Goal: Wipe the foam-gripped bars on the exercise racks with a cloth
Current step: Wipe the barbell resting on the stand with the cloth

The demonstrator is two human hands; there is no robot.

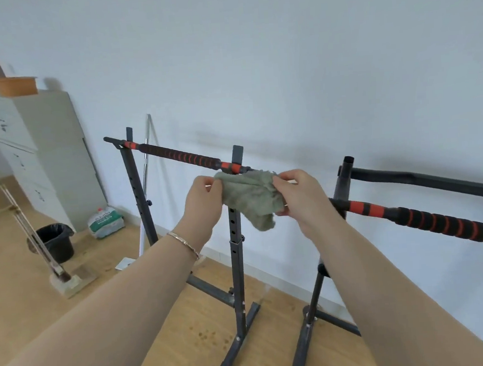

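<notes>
Both hands are on the cloth point(250, 198): my left hand point(204, 204) pinches its left edge between thumb and curled fingers, and my right hand point(300, 197) pinches the right edge the same way. The cloth is bunched and drawn between them, one corner hanging loose below. I read that as gathering it into a pad to wrap round a bar, with no wiping yet. It hangs right in front of the top of the upright post point(235, 241), so I'll place everything else off that post. The first foam-gripped bar point(180, 156) runs up and away to the left of it, its red-banded end just behind the cloth; touching or not, I can't tell. The second bar point(445, 222) reaches off to the right of the post, lower and nearer to me, apart from the cloth. Far left of the post, on the floor, sit a black bin point(55, 240) and a white sack point(106, 222).
</notes>
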